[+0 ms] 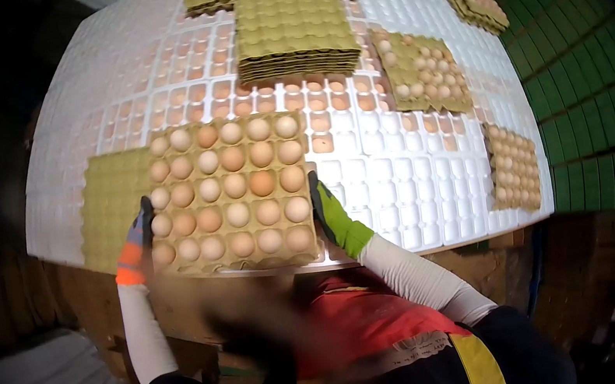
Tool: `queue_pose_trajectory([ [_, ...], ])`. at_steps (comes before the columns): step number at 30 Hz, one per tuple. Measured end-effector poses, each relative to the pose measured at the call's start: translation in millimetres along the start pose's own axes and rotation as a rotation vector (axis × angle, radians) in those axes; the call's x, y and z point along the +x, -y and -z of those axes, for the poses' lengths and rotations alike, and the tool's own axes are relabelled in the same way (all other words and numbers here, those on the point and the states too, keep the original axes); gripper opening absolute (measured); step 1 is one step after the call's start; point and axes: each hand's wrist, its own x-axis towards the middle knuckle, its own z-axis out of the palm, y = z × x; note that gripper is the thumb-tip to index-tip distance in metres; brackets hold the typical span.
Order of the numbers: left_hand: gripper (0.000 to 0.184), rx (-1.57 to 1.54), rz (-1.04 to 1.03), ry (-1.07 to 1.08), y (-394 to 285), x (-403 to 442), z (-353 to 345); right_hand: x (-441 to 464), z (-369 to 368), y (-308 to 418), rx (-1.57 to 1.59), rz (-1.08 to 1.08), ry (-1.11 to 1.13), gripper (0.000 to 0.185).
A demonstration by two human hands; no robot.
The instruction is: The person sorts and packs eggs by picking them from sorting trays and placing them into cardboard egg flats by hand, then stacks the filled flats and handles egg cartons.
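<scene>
A pulp egg tray [255,263] full of pale and brown eggs [230,158] is at the table's near edge, held between my two hands. My left hand [137,243], in a grey and orange glove, is closed on its left side. On the opposite side, my right hand [336,218], in a green glove with dark fingers, grips the right edge. Whether the tray rests on the surface or is slightly raised, I cannot tell. Partly behind it at the left lies an egg-free pulp tray [115,207].
White plastic cell trays [424,207] cover the table, many holding eggs. A tall stack of pulp trays [292,29] stands beyond. A partly filled tray [402,53] and a full tray [515,167] lie to the right. Green panelling [576,91] borders the right side.
</scene>
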Motion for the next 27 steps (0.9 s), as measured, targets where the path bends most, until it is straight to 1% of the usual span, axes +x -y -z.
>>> queue_pose_trajectory([
  [1,0.07,-0.021,0.021,-0.02,-4,-2,25,6,-3,-16,0.026,0.052,0.007,0.055],
  [2,0.067,0.118,-0.013,0.05,17,16,69,-5,-19,-15,0.076,0.074,0.038,0.052],
  [3,0.066,0.038,0.029,0.072,41,46,-38,-32,9,20,0.066,0.131,0.069,0.049],
  [5,0.066,-0.016,0.181,0.02,29,38,-22,-42,-3,10,0.175,0.196,0.142,0.044],
  [6,0.066,0.034,0.19,0.012,25,35,-5,-44,-10,1,0.22,0.236,0.172,0.041],
  [9,0.065,-0.062,0.104,0.012,32,37,-10,-44,-11,-6,0.261,0.353,0.183,0.033],
  [11,0.056,0.009,0.145,-0.074,9,23,-18,-32,-5,-4,0.126,0.417,0.11,0.029],
  [13,0.041,0.104,-0.22,-0.166,-19,-8,-32,-36,10,7,-0.333,0.564,-0.071,0.027],
  [14,0.035,0.358,-0.493,-0.305,-39,-22,-53,-37,18,12,-0.552,0.617,-0.186,0.027],
  [15,0.03,0.616,-0.765,-0.439,-60,-38,-74,-57,6,28,-0.806,0.834,-0.279,0.029],
  [16,0.028,0.782,-0.925,-0.266,-77,-56,-90,-87,-17,48,-0.942,0.901,-0.26,0.035],
  [17,0.028,0.942,-1.076,-0.074,-92,-72,-106,-105,-24,55,-1.146,0.983,-0.122,0.036],
  [19,0.035,1.093,-1.049,0.289,-110,-101,-149,-126,-46,60,-1.672,0.997,0.013,0.037],
  [21,0.037,1.378,-1.196,0.274,-79,-95,-175,-123,-52,43,-1.715,1.005,-0.039,0.038],
  [22,0.037,1.404,-1.139,0.244,-75,-92,-184,-120,-49,39,-1.764,1.012,-0.09,0.039],
  [23,0.037,1.393,-1.16,0.244,-76,-90,-185,-119,-42,39,-1.774,1.017,-0.11,0.039],
  [25,0.04,1.065,-0.975,0.284,-87,-93,-176,-117,-25,41,-1.067,0.87,0.01,0.047],
  [26,0.039,0.819,-0.817,0.277,-89,-97,-167,-113,-13,44,-0.678,0.55,0.051,0.055],
  [27,0.043,0.538,-0.509,0.308,-93,-102,-160,-106,-1,44,-0.594,0.633,0.05,0.058],
])
